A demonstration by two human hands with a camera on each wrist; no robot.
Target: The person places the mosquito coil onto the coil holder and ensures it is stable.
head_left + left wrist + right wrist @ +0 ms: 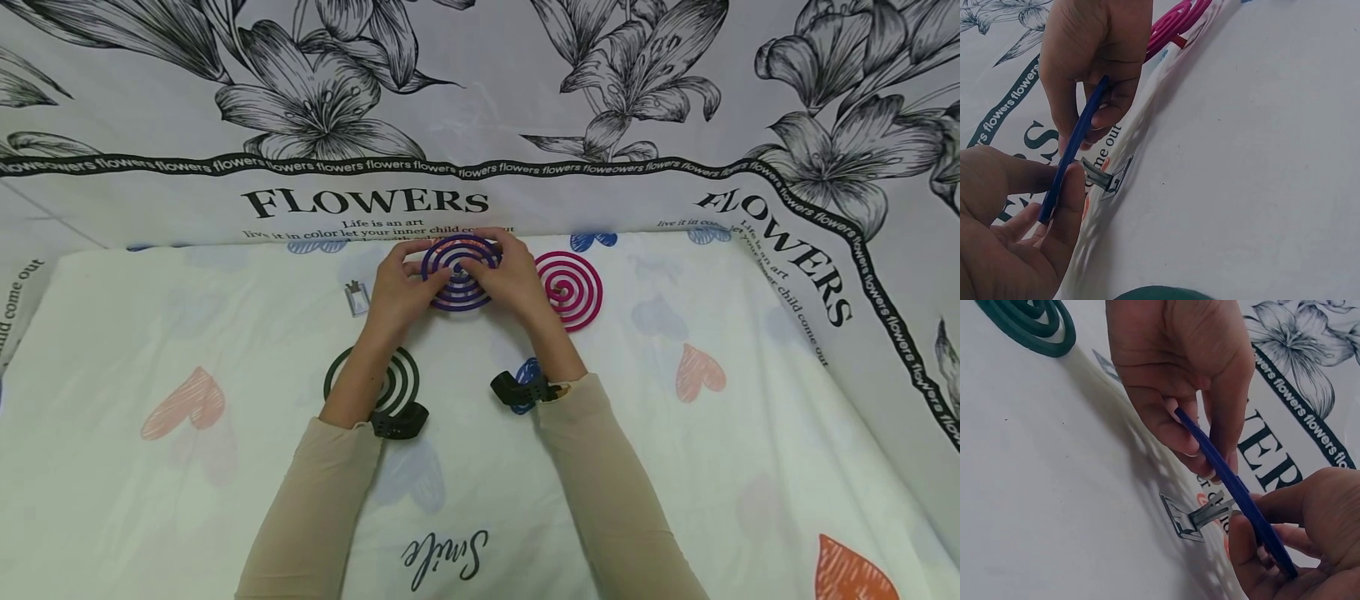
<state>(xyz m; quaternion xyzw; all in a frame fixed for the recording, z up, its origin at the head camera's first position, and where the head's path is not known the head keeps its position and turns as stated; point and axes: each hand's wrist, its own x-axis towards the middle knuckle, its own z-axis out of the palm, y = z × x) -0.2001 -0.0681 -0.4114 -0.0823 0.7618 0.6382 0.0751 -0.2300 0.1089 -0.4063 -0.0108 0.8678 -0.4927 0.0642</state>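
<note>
A dark blue mosquito coil point(461, 307) is held flat above the cloth between both hands. My left hand point(401, 287) pinches its left edge, thumb over the top and fingers beneath. Its right edge is pinched by my right hand point(517, 279). Under the coil, a small metal coil stand point(1191, 515) shows in both wrist views, its prongs rising towards the coil's middle. Whether they are fixed in the coil, I cannot tell. A second metal stand point(357, 297) lies just left of my left hand.
A pink mosquito coil point(599, 292) sits right of my right hand. Below my left forearm is a green coil point(415, 375), partly covered by it. The white cloth point(645, 483) has printed hearts, and a flower-printed sheet point(480, 100) hangs or lies behind it.
</note>
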